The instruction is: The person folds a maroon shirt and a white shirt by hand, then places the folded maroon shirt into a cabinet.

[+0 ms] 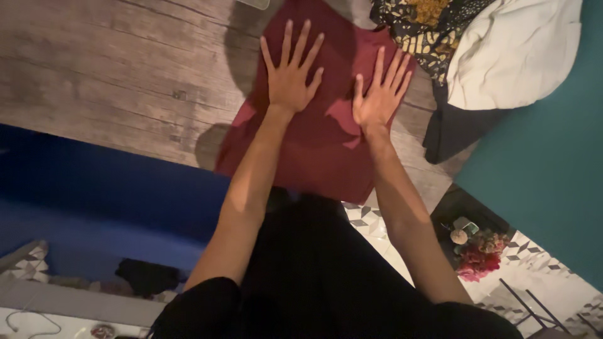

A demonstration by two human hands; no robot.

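The soft, light maroon garment (314, 144) was pressed flat by the left hand (290, 78) and right hand (378, 100), fingers spread; probably best gripped at its edges.

1 head camera looks steeply down, close.

Two hands, left hand (290, 78) and right hand (379, 94), both flat with fingers spread, one red cloth (314, 141), one wooden surface (113, 69), one patterned fabric (427, 25), one white cloth (515, 50), one dark cloth (455, 129), one flower bunch (480, 254)
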